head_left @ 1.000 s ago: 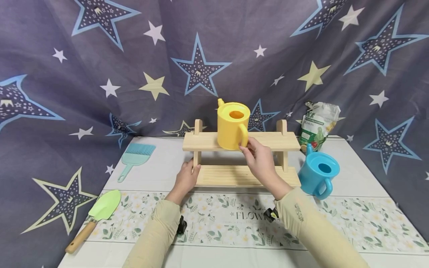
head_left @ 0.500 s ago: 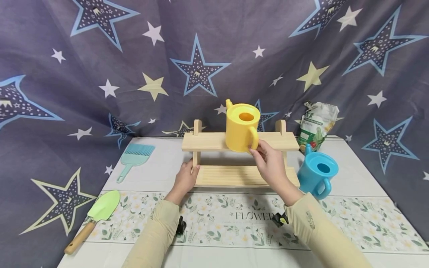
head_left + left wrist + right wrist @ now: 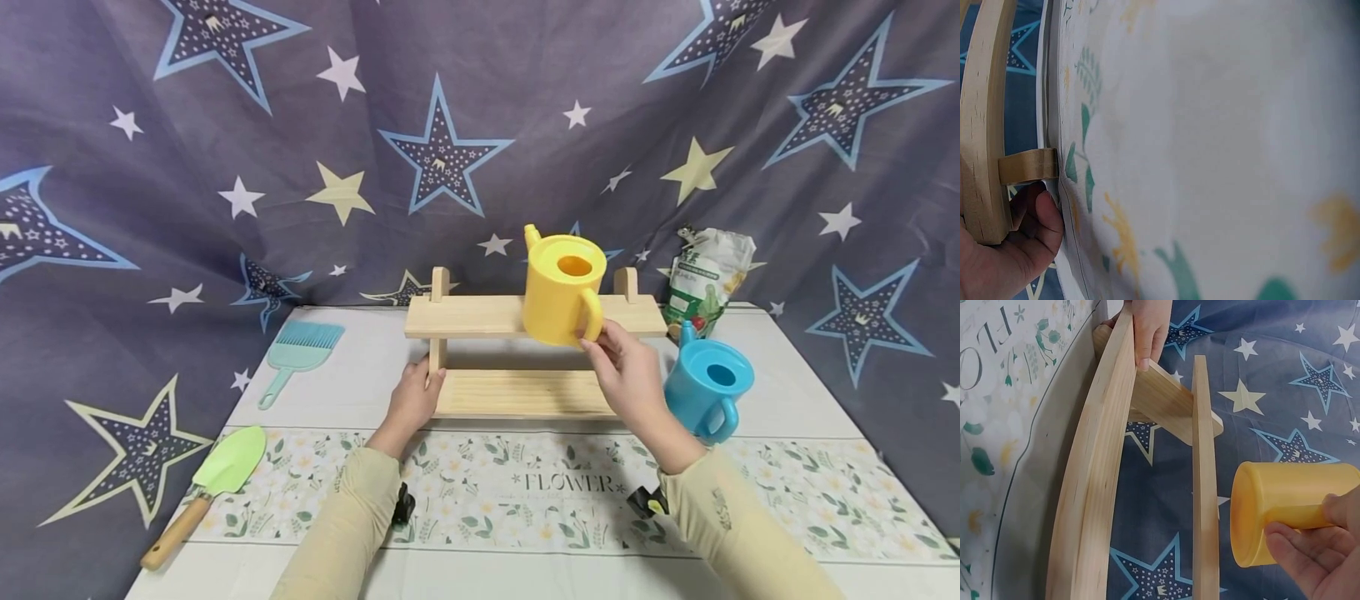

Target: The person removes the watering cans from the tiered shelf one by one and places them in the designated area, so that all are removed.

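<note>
A yellow watering can [image 3: 558, 292] hangs upright in front of and slightly above the upper board of a two-tier wooden shelf [image 3: 480, 317]. My right hand [image 3: 628, 371] pinches the lower part of its handle; in the right wrist view a gap shows between the can's base and the board. At the shelf's left end, my left hand [image 3: 414, 393] grips the side support near the lower board. The left wrist view shows its curled fingers [image 3: 1047, 215] around the wood. A blue watering can [image 3: 708, 387] stands just right of the shelf, near my right hand.
Behind the blue can stands a white and green bag [image 3: 707, 279]. On the left lie a teal dustpan-like brush [image 3: 300, 352] and a green trowel [image 3: 228, 462] with a wooden handle. A starry curtain [image 3: 480, 125] hangs behind the table.
My right hand has carried the yellow watering can to the right along the upper board. My left hand stays on the shelf's left support.
</note>
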`<state>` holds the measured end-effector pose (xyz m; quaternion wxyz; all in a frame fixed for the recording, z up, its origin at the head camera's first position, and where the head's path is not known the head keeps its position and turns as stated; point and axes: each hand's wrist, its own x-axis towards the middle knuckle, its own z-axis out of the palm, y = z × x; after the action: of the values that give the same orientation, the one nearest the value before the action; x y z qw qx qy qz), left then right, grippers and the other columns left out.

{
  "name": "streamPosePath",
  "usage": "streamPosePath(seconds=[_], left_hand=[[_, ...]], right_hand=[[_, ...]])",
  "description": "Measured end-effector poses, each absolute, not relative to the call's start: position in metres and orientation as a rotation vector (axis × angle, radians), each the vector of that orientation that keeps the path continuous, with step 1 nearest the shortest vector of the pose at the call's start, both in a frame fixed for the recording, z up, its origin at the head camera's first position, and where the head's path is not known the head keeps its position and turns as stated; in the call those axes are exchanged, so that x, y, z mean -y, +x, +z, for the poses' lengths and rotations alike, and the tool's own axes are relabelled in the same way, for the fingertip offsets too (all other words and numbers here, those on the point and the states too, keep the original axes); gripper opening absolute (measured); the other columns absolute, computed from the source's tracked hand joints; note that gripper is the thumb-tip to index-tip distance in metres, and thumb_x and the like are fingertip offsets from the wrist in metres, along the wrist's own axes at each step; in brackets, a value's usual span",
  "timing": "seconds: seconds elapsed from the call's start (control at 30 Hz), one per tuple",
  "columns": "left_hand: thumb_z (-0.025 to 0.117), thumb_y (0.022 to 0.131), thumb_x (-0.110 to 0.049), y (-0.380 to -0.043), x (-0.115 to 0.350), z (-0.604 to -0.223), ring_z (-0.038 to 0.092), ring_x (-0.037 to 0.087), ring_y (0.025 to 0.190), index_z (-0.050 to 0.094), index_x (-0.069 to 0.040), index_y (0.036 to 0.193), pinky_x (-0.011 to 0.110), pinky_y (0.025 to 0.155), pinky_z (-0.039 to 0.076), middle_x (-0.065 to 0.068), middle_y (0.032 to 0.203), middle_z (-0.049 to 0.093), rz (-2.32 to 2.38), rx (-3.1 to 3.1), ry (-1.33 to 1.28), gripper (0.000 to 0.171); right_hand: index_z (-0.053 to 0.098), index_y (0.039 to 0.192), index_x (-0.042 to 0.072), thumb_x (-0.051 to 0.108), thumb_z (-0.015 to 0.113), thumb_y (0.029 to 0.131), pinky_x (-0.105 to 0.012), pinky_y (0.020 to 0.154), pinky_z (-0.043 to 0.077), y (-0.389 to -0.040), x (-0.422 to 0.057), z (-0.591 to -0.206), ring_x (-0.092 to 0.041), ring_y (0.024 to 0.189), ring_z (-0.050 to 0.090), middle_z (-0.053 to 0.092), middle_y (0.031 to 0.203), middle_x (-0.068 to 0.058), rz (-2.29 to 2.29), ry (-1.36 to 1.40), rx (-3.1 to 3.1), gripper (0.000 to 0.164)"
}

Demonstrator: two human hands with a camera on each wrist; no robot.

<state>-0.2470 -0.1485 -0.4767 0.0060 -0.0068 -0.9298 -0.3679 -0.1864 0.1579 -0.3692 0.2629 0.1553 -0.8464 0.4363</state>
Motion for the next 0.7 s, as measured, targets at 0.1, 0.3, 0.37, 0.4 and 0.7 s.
streamPosePath(seconds=[0.1,0.3,0.37,0.4,0.7], left_hand=[[0.041,0.105,-0.034,-0.247,0.149,-0.477,0.056,0.032,0.103,0.035,-0.008,0.151,0.048,0.087,0.048,0.019,0.12,0.05,-1.153,2.909,-0.024,0.053],[0.041,0.105,-0.034,-0.247,0.149,-0.477,0.056,0.031,0.102,0.035,-0.009,0.151,0.048,0.086,0.048,0.019,0.12,0.05,-1.151,2.914,-0.018,0.052],[0.041,0.105,-0.034,-0.247,0.148,-0.476,0.056,0.031,0.102,0.034,-0.01,0.151,0.047,0.085,0.048,0.018,0.12,0.05,-1.153,2.918,-0.014,0.053],[0.041,0.105,-0.035,-0.247,0.148,-0.476,0.056,0.03,0.101,0.034,-0.01,0.152,0.047,0.085,0.049,0.018,0.12,0.05,-1.154,2.919,-0.014,0.053],[0.042,0.105,-0.034,-0.246,0.148,-0.475,0.056,0.031,0.101,0.034,-0.009,0.151,0.047,0.086,0.048,0.019,0.119,0.05,-1.155,2.917,-0.018,0.053]], right_hand=[[0.064,0.118,0.0,0.012,0.064,0.096,-0.037,0.079,0.055,-0.183,-0.162,-0.369,-0.025,0.098,0.069,0.071,0.107,-0.015,1.173,0.415,2.282,0.025],[0.065,0.118,-0.001,0.01,0.066,0.095,-0.037,0.078,0.055,-0.178,-0.171,-0.369,-0.026,0.098,0.069,0.072,0.105,-0.015,1.16,0.394,2.264,0.026],[0.065,0.118,-0.001,0.01,0.066,0.094,-0.037,0.078,0.055,-0.178,-0.174,-0.371,-0.026,0.097,0.069,0.072,0.105,-0.015,1.145,0.389,2.26,0.026],[0.065,0.118,-0.001,0.01,0.066,0.094,-0.037,0.078,0.055,-0.177,-0.176,-0.371,-0.026,0.097,0.069,0.072,0.104,-0.015,1.137,0.385,2.26,0.026],[0.064,0.119,-0.004,0.009,0.065,0.095,-0.017,0.079,0.052,-0.172,-0.188,-0.373,-0.03,0.096,0.069,0.071,0.105,-0.018,1.139,0.347,2.251,0.027]])
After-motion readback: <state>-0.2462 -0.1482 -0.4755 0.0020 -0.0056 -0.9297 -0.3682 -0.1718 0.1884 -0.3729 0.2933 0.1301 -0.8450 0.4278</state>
